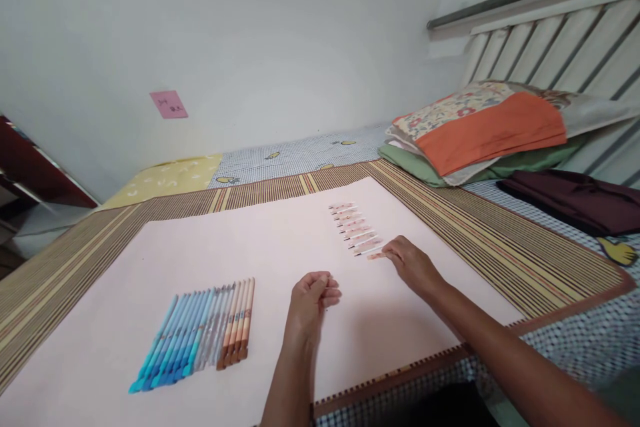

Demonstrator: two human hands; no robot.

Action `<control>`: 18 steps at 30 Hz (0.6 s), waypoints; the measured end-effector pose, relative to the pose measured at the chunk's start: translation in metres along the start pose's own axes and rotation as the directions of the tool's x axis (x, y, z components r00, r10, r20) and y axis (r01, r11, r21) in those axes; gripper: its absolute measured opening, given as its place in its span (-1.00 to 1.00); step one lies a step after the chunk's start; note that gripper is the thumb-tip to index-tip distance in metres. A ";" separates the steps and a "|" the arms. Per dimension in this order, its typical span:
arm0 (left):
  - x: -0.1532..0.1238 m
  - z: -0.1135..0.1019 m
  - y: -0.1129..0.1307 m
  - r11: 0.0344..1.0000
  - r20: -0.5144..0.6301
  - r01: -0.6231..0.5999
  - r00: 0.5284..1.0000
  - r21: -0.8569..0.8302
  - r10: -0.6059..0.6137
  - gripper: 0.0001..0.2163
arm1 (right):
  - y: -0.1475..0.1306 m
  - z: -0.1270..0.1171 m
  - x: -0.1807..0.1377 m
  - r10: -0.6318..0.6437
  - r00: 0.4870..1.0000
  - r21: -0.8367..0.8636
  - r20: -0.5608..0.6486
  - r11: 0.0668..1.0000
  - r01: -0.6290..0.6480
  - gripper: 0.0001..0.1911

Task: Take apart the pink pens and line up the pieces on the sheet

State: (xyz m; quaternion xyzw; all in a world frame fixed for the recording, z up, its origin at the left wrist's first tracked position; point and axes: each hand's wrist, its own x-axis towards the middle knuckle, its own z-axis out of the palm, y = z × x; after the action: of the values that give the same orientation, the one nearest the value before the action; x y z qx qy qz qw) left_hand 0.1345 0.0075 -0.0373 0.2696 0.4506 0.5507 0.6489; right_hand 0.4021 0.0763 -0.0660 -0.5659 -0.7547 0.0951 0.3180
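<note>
A pale pink sheet (240, 260) covers the middle of a striped mat. On its left lies a neat row of pens (200, 333), blue ones, then clear ones, then orange ones. Further right is a column of small pink pen caps (354, 227), several of them. My right hand (411, 265) rests at the near end of that column, its fingertips pinched on one pink cap (376, 255). My left hand (313, 300) hovers over the sheet between the pens and the caps, fingers curled in; whether it holds anything is hidden.
The striped bamboo mat (500, 240) lies on a bed with a checked sheet. Folded pillows and cloths (480, 130) and a dark maroon cloth (570, 200) sit at the back right. A pink note (169, 105) is stuck on the white wall.
</note>
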 end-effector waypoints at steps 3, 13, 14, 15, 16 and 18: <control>0.000 0.000 0.000 1.000 0.000 0.001 1.000 0.000 -0.001 -0.57 | -0.003 0.002 -0.002 -0.024 1.000 -0.010 -0.020 1.000 0.024 -0.77; -0.001 0.000 0.000 1.000 0.005 0.005 1.000 0.012 -0.005 -0.57 | -0.003 0.008 0.006 -0.073 0.997 0.014 -0.010 0.997 0.074 -0.76; -0.001 0.000 0.000 1.000 0.005 0.004 1.000 0.011 -0.004 -0.58 | -0.002 0.008 0.007 -0.077 0.997 0.012 -0.003 0.997 0.077 -0.76; 0.000 0.000 0.000 1.000 0.006 0.003 1.000 0.011 -0.003 -0.58 | -0.001 0.008 0.008 -0.081 0.997 0.010 0.005 0.997 0.081 -0.76; 0.000 0.000 0.000 1.000 0.007 0.001 1.000 0.012 -0.001 -0.58 | 0.000 0.008 0.009 -0.083 0.997 0.008 0.010 0.997 0.083 -0.75; 0.000 0.000 0.000 1.000 0.006 0.002 1.000 0.017 -0.002 -0.57 | 0.001 0.008 0.009 -0.085 0.996 0.007 0.012 0.996 0.085 -0.76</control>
State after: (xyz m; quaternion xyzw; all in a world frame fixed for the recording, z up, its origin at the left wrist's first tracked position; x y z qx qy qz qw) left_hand 0.1342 0.0074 -0.0370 0.2763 0.4538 0.5454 0.6483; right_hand 0.3962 0.0869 -0.0691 -0.5317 -0.7797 0.0876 0.3190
